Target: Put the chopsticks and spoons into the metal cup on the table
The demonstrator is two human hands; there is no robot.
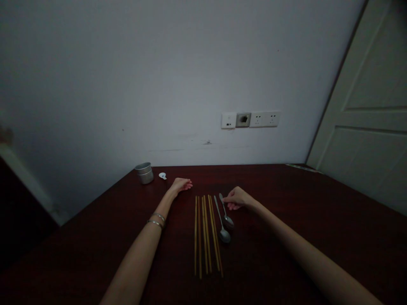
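Observation:
Several wooden chopsticks [205, 235] lie side by side on the dark red table [286, 237], pointing away from me. Two metal spoons [223, 224] lie just right of them, bowls toward me. My right hand [237, 198] pinches the far handle end of the right spoon [226, 212]. My left hand [182, 184] rests flat on the table left of the chopsticks' far ends, fingers stretched out, holding nothing. Two bracelets sit on my left wrist [157, 220].
A small metal cup [144, 173] stands at the table's far left corner, with a small white object [162, 175] beside it. A white wall with sockets [251, 120] runs behind the table. A pale door [372, 127] is at the right.

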